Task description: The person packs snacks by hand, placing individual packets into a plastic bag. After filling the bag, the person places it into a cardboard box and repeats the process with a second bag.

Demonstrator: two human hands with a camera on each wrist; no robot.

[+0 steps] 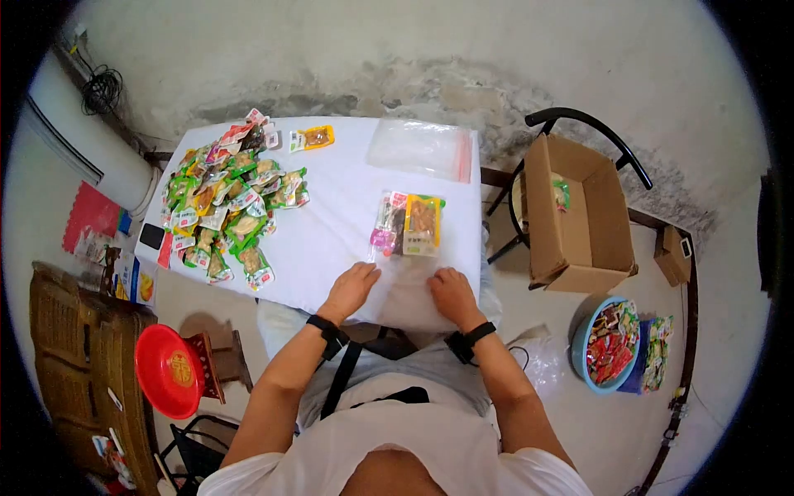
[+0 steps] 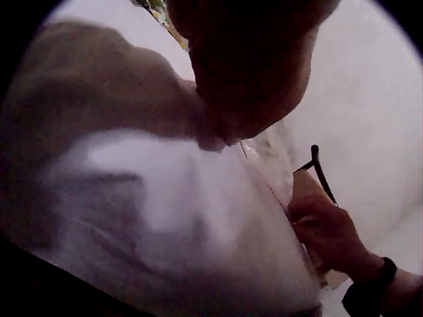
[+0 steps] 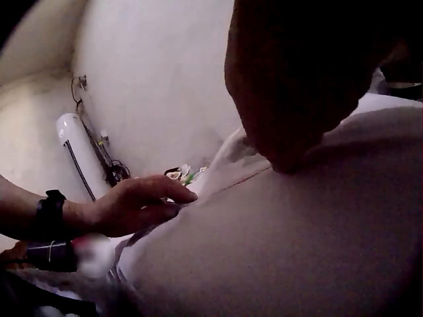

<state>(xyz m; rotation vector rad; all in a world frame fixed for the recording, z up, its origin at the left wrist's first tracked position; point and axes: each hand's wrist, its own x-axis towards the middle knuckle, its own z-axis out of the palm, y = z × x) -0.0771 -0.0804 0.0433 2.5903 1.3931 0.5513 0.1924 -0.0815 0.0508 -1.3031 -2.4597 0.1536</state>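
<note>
A clear zip bag (image 1: 387, 263) lies near the table's front edge with food packets in it. A yellow-edged packet (image 1: 422, 225) is at its right side, and a pink-and-white packet (image 1: 389, 231) beside it. My left hand (image 1: 352, 289) pinches the bag's left corner between thumb and fingers, as the right wrist view shows. At the opposite corner my right hand (image 1: 455, 295) grips the mouth edge with bent fingers. A thin red zip line (image 3: 246, 179) runs between the two hands. My own hand is a dark shape in each wrist view.
A heap of snack packets (image 1: 223, 198) covers the table's left part. One yellow packet (image 1: 313, 138) lies apart, left of flat clear bags (image 1: 420, 149). On the right stand an open cardboard box (image 1: 571, 240) and a blue basin (image 1: 583, 364) of packets; a red basin (image 1: 169, 372) is at left.
</note>
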